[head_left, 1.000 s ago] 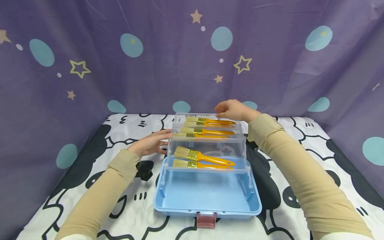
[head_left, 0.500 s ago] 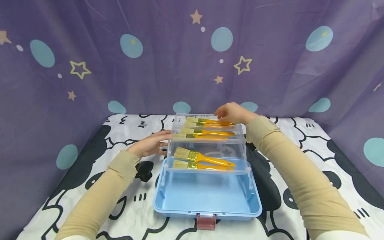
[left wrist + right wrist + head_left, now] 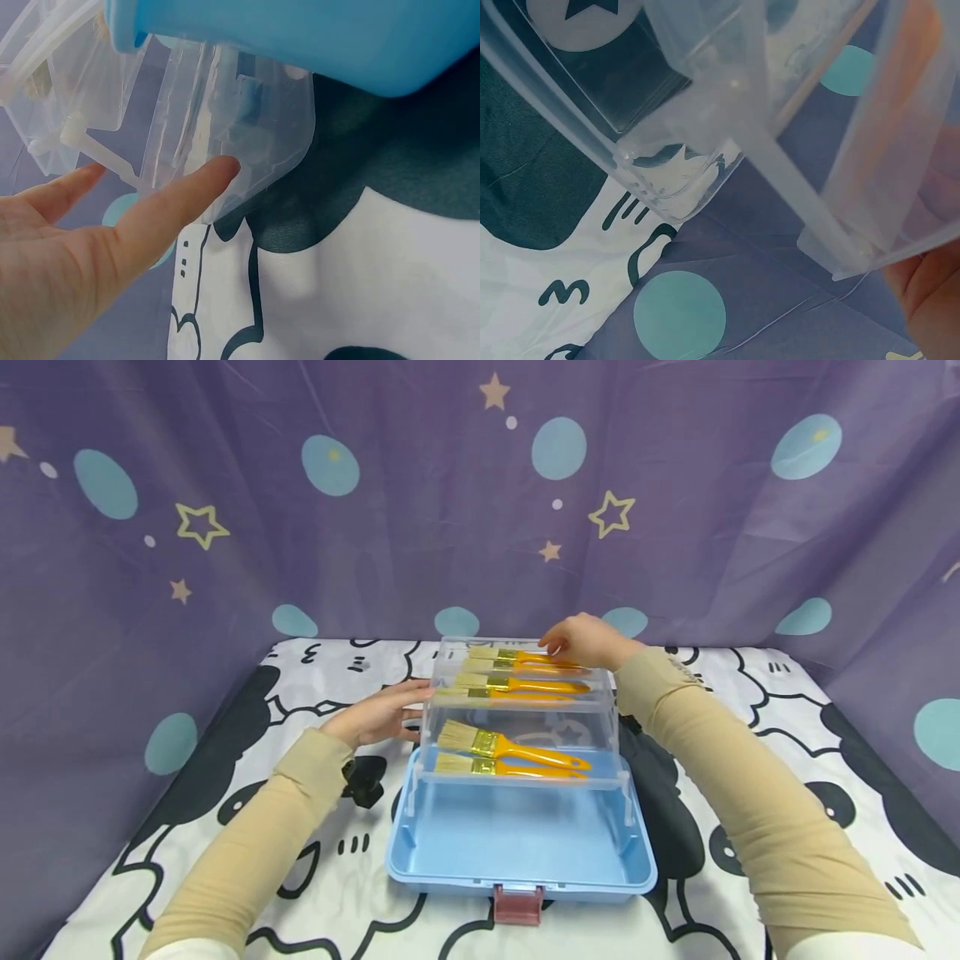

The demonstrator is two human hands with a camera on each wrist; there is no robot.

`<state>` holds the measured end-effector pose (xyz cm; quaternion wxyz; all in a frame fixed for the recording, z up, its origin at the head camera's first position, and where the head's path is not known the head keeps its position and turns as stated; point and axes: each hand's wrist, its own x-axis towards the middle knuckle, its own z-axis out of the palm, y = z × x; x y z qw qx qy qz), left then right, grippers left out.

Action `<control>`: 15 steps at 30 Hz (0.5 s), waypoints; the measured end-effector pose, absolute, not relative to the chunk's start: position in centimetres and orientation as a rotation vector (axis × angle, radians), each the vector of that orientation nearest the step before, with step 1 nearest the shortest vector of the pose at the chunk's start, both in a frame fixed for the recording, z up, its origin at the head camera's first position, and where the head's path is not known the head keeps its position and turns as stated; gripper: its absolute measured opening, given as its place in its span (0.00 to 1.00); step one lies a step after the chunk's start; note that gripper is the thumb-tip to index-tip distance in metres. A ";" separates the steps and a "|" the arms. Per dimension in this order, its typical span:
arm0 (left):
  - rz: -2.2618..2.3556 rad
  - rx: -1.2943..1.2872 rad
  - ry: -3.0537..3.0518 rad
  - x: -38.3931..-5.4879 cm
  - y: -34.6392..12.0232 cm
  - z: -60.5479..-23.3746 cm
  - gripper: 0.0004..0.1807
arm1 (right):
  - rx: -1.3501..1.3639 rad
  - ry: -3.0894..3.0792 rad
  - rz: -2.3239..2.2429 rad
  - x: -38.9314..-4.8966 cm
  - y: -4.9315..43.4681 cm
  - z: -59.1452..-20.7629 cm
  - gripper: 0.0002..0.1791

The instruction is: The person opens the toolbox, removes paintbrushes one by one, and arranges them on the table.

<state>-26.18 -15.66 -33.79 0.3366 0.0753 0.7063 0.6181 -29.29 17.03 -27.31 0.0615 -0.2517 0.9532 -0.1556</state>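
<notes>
A light blue toolbox (image 3: 525, 852) stands with its clear tiered trays (image 3: 517, 714) raised above its base. Pale-bristled paintbrushes with orange handles lie in the trays: two in the lowest tray, such as the wide paintbrush (image 3: 517, 747), and more in the tiers above. My left hand (image 3: 378, 714) has its fingers extended, the fingertips at the left side of the trays. Reaching over the topmost tray from the right, my right hand (image 3: 590, 641) has its fingers down at the handle of the rear paintbrush (image 3: 510, 656). The fingers cover part of that handle, and their grip is hidden.
A reddish latch (image 3: 517, 906) hangs at the front of the base. In the left wrist view, a clear lid (image 3: 262, 135) shows behind the box. The cloth (image 3: 315, 902) is patterned black and white, and a purple curtain (image 3: 420, 527) hangs behind.
My right hand has come down from above the top tray to the rear paintbrush's handle. My left hand keeps its place beside the trays. The paintbrushes have not visibly moved.
</notes>
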 end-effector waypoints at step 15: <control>1.609 0.206 1.839 -26.1 -15.7 -33.8 0.42 | -0.789 2.911 -0.501 -29.2 17.1 -27.6 0.17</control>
